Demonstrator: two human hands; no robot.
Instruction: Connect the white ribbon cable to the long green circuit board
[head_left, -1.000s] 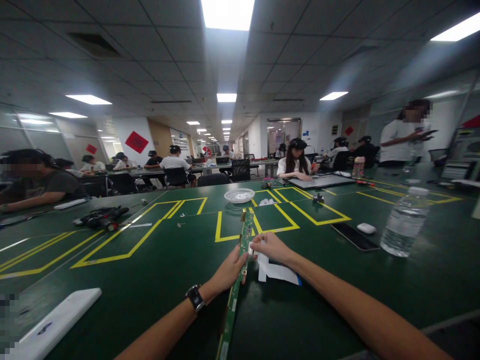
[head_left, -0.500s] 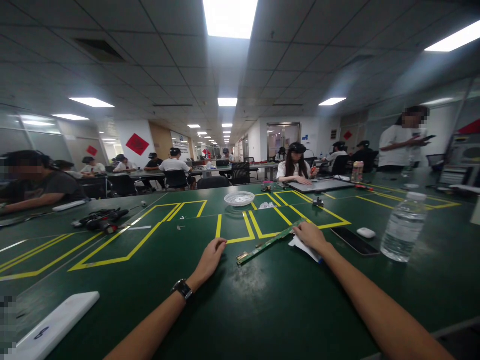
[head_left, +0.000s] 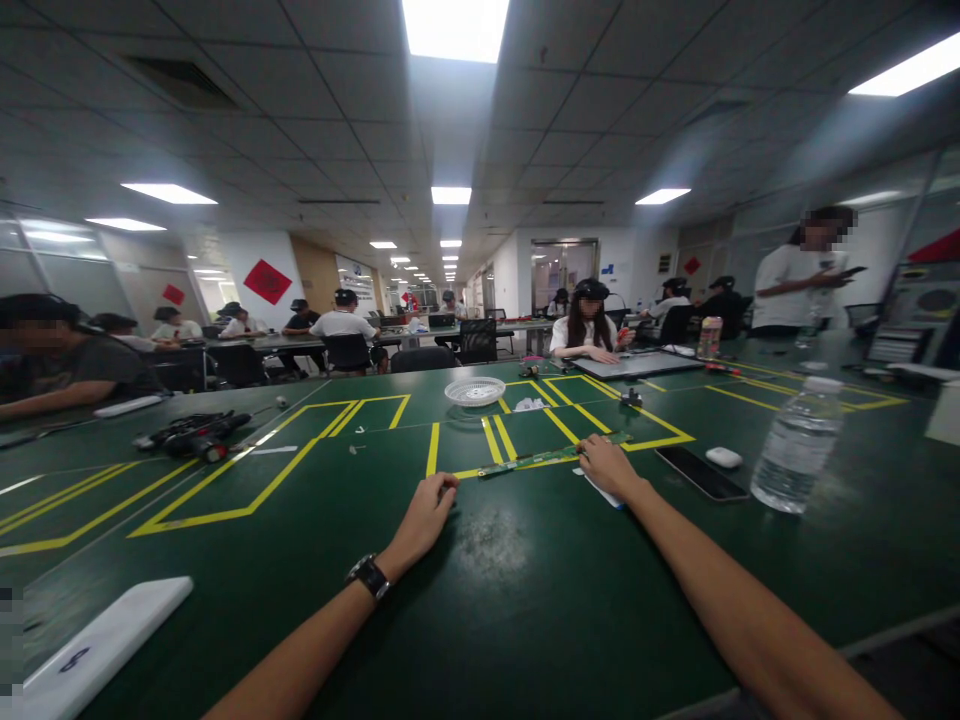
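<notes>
My right hand [head_left: 609, 466] is closed on the long, narrow green circuit board [head_left: 529, 461], gripping it right of its middle. The board stretches sideways across the yellow tape line, its left end pointing toward my left hand [head_left: 421, 512]. That hand, with a watch [head_left: 369, 576] on the wrist, rests at the table with loosely bent fingers, a little apart from the board. I see nothing in its fingers. A white piece with a blue edge [head_left: 602, 491] lies partly hidden below my right hand.
A white basket [head_left: 475, 393] stands beyond my hands. To the right are a phone [head_left: 701, 473], a white case [head_left: 723, 457] and a water bottle [head_left: 799, 445]. A white slab [head_left: 112, 645] lies near left, a dark tangled device [head_left: 196, 437] farther off. A co-worker [head_left: 586, 330] sits opposite.
My right hand has turned the circuit board: its left end has swung away from me, and it now lies more sideways, near the tape line. My left hand has hardly moved.
</notes>
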